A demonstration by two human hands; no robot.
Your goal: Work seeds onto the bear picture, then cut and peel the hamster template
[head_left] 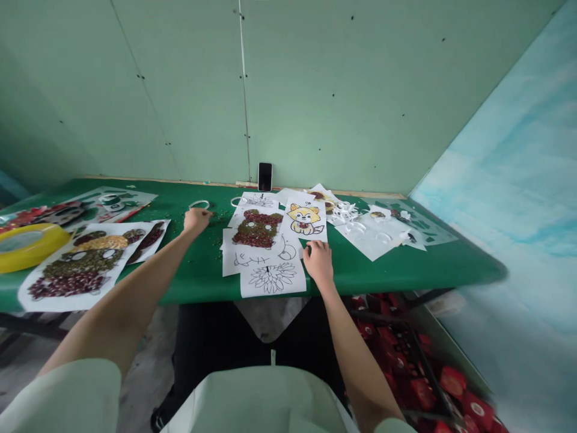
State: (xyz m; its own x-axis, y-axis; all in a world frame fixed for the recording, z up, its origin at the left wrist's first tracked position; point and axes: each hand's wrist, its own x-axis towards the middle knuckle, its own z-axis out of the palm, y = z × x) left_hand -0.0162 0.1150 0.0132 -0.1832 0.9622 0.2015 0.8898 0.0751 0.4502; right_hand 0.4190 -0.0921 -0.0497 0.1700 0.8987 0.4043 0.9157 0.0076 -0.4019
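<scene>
My left hand [196, 219] reaches out over the green table [396, 270], fingers curled near a white tape ring [199, 204] and scattered small bits; what the fingers hold is hidden. My right hand [318, 261] rests with curled fingers on the edge of a stack of paper drawings. The stack holds a flower outline sheet [273, 279], a bear picture filled with red and green beans [256, 228] and a coloured fox drawing [305, 219].
A large bean-filled bear sheet [76, 264] and a yellow tape roll [27, 243] lie at the left. White sheets with paper scraps [374, 231] lie at the right. A phone [265, 176] leans on the wall. A crate of red items [406, 361] stands under the table.
</scene>
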